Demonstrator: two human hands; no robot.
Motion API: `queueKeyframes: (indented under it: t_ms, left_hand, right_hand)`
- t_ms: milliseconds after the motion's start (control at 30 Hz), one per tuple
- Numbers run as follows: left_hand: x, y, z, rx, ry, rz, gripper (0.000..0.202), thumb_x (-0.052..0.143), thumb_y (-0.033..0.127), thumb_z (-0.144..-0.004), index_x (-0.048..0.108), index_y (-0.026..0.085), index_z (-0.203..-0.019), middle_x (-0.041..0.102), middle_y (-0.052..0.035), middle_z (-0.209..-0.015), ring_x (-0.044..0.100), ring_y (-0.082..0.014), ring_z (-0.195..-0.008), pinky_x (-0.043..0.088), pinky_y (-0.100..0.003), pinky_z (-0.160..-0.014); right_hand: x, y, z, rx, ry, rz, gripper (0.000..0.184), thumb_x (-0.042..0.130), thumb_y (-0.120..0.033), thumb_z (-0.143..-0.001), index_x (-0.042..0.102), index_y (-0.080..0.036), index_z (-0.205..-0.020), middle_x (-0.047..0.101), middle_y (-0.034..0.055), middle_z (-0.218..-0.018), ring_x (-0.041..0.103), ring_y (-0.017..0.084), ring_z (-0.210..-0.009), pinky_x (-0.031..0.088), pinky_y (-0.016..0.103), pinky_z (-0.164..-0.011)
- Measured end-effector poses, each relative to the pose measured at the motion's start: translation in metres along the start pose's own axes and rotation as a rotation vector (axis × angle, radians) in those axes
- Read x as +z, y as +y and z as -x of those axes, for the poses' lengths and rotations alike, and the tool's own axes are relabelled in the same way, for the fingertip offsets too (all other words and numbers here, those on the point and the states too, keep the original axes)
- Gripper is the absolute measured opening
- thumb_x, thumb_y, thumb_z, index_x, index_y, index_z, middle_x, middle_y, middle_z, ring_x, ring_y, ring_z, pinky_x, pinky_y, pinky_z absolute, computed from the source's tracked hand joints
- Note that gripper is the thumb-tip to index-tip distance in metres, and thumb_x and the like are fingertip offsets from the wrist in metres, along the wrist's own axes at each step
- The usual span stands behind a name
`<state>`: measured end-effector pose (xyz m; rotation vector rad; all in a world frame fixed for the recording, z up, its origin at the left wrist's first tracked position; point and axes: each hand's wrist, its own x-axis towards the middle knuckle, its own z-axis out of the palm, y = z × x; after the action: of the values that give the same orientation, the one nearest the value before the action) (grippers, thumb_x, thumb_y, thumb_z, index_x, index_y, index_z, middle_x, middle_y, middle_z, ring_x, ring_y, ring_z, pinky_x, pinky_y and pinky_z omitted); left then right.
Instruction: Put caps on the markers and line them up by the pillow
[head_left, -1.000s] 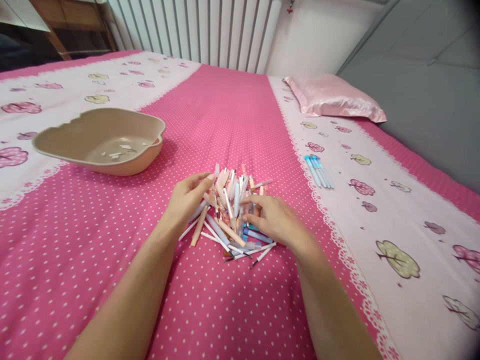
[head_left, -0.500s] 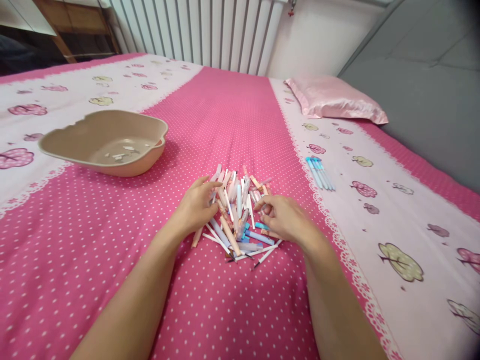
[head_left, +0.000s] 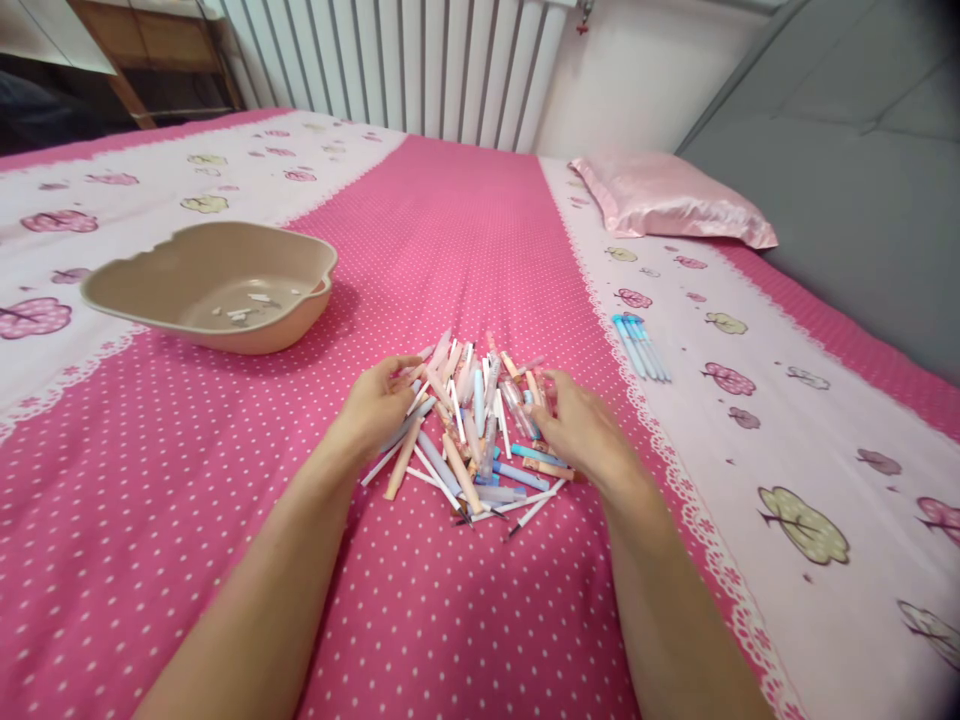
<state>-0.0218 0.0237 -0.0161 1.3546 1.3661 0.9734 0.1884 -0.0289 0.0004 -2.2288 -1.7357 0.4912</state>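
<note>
A loose heap of pens (head_left: 459, 470) lies on the pink dotted bedspread, mixing peach, pale pink, lilac, blue and clear barrels with thin white refills. At the heap's left edge is my left hand (head_left: 375, 405), its thumb and fingers apart around some pens; the fingertips are partly hidden. My right hand (head_left: 581, 425) rests against the right edge, thumb and fingers spread with some pens between them. Neither hand lifts a pen. Several light blue pens (head_left: 640, 348) lie side by side on the white strip to the right.
A beige plastic basin (head_left: 281, 335) with a few small white pieces in it stands at the left on the bedspread (head_left: 465, 240). Further back are a pink satin pillow (head_left: 667, 195), a white radiator (head_left: 405, 70) and a grey padded headboard (head_left: 840, 150).
My left hand has drawn slightly left, and more pens show at the heap's left side. My right hand's fingers have gone from curled to spread, uncovering pens on the right.
</note>
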Motion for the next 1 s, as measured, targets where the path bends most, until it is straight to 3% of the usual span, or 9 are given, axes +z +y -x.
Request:
queueKeyframes:
  t_ms: [200,400,533,700,833,1000]
  left_hand:
    - [0.003,0.015,0.005,-0.21,-0.062,0.304,0.038,0.06,0.009,-0.056,0.061,0.013,-0.094,0.064,-0.0003,-0.069,0.054,-0.0095,-0.05,0.044,-0.021,-0.052]
    - [0.004,0.025,0.008,-0.323,-0.103,0.527,0.032,0.059,0.003,-0.063,0.059,0.013,-0.094,0.066,-0.0037,-0.074,0.062,-0.0121,-0.062,0.051,-0.023,-0.062]
    - [0.002,0.02,0.004,-0.335,-0.065,0.577,0.016,0.056,0.015,-0.078,0.061,0.014,-0.093,0.067,-0.007,-0.083,0.065,-0.0139,-0.071,0.054,-0.026,-0.069]
    - [0.0,0.01,0.002,-0.333,-0.041,0.47,0.024,0.057,0.033,-0.079,0.065,0.019,-0.097,0.068,-0.0067,-0.097,0.064,-0.0158,-0.084,0.052,-0.025,-0.073]
    - [0.002,0.005,0.002,-0.115,-0.027,0.154,0.034,0.056,0.043,-0.075,0.066,0.017,-0.095,0.068,-0.0073,-0.095,0.062,-0.0225,-0.091,0.047,-0.033,-0.08]
    - [0.001,-0.001,-0.002,0.201,-0.028,-0.218,0.029,0.046,0.033,-0.078,0.067,0.017,-0.091,0.067,-0.0058,-0.09,0.059,-0.0238,-0.091,0.042,-0.036,-0.088]
  right_hand:
    - [0.001,-0.009,0.001,-0.095,-0.11,-0.135,0.054,0.052,-0.029,-0.083,0.04,-0.017,-0.134,0.061,0.0123,-0.116,0.059,0.026,-0.099,0.043,0.034,-0.08]
    - [0.006,-0.009,0.003,-0.195,-0.157,-0.29,0.05,0.056,-0.026,-0.081,0.046,-0.022,-0.13,0.065,0.0072,-0.107,0.062,0.02,-0.088,0.046,0.029,-0.074]
    - [0.005,-0.006,0.002,-0.177,-0.187,-0.374,0.049,0.058,-0.023,-0.079,0.049,-0.022,-0.127,0.066,0.007,-0.106,0.064,0.016,-0.079,0.048,0.028,-0.071]
    - [0.003,-0.002,-0.001,-0.147,-0.147,-0.384,0.043,0.06,-0.016,-0.077,0.057,-0.024,-0.12,0.067,0.0063,-0.11,0.065,0.017,-0.085,0.049,0.03,-0.079]
    - [0.003,-0.001,-0.001,-0.107,-0.083,-0.262,0.041,0.058,-0.02,-0.079,0.058,-0.024,-0.12,0.07,0.0056,-0.103,0.066,0.02,-0.09,0.049,0.032,-0.08]
    - [0.001,-0.001,0.0,-0.098,-0.05,-0.192,0.039,0.054,-0.017,-0.079,0.061,-0.024,-0.117,0.07,0.005,-0.104,0.064,0.021,-0.096,0.049,0.031,-0.079]
